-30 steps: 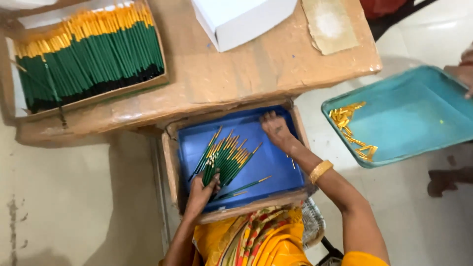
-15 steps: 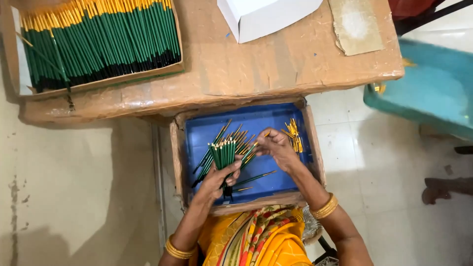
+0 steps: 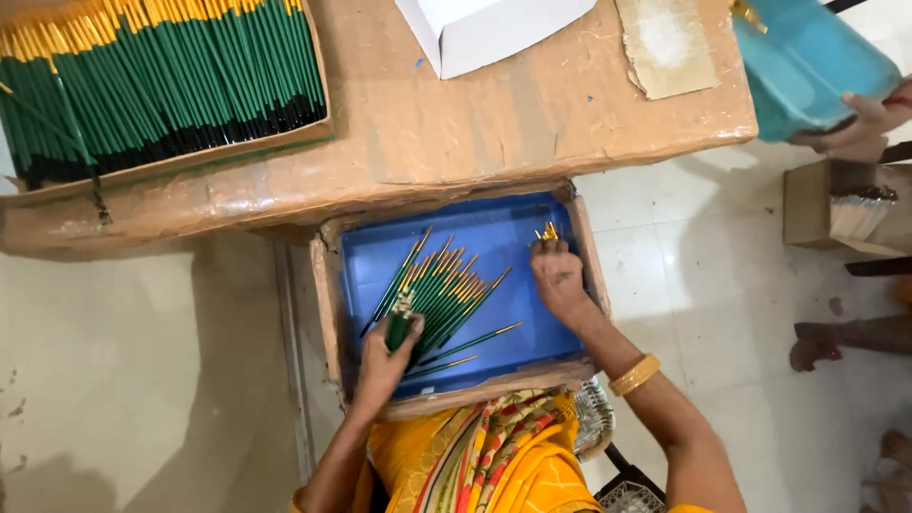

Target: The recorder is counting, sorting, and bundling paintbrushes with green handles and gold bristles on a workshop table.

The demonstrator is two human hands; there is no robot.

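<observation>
Fingers (image 3: 404, 328) of the left hand (image 3: 385, 356) clench a green stick bundle (image 3: 437, 294) inside the blue tray (image 3: 518, 237), while the right hand (image 3: 559, 280) pinches gold caps (image 3: 548, 232) at its far edge.

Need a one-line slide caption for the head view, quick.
Left hand grips a bunch of green sticks in a blue-lined tray; right hand touches small gold caps.

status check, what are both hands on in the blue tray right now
Left hand gripping the bundle of green sticks with gold tips. Right hand on the small cluster of gold pieces at the far corner of the blue tray. Nothing blocking either hand.
</observation>
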